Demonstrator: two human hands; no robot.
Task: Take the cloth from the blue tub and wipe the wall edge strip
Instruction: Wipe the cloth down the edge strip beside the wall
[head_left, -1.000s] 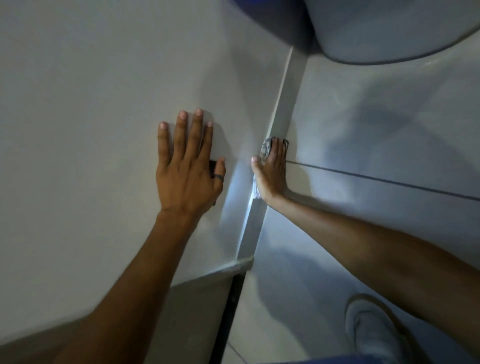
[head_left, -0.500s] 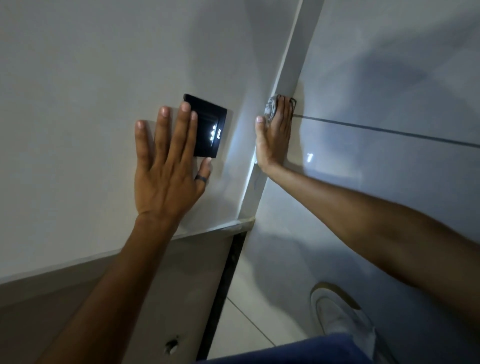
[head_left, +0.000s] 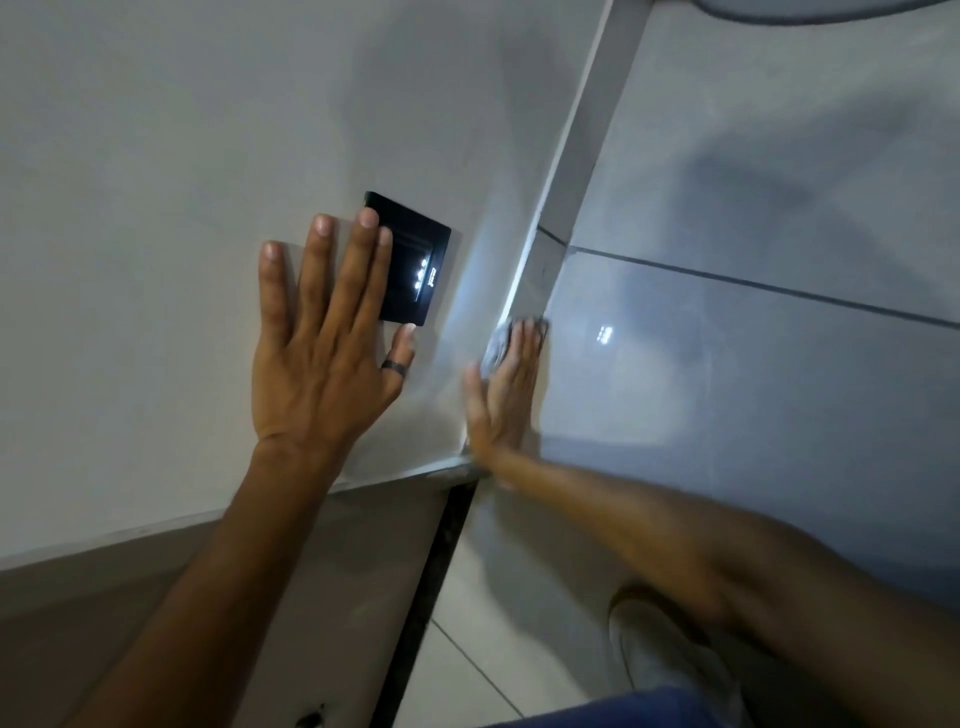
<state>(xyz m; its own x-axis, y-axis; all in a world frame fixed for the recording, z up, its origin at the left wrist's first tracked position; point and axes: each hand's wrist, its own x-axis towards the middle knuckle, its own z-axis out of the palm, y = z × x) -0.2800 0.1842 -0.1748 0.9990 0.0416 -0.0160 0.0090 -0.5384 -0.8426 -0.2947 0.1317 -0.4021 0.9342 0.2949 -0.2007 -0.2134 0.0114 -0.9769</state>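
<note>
The wall edge strip (head_left: 574, 140) is a pale vertical band at the corner where two walls meet. My right hand (head_left: 504, 389) presses a small grey cloth (head_left: 498, 340) flat against the lower part of the strip, near its bottom end. Only a bit of cloth shows past the fingertips, and the hand is blurred. My left hand (head_left: 322, 353) lies flat with fingers spread on the left wall, wearing a dark ring, its fingertips over a black panel. The blue tub is out of view.
A black switch panel (head_left: 415, 265) with small white lights sits on the left wall. A dark grout line (head_left: 753, 283) crosses the glossy tiled right wall. Below are the floor, a dark gap (head_left: 436, 571) and my light shoe (head_left: 660, 654).
My right hand has slid the cloth down the strip, from the grout line level to near the strip's bottom. My left hand stayed flat on the wall beside the panel.
</note>
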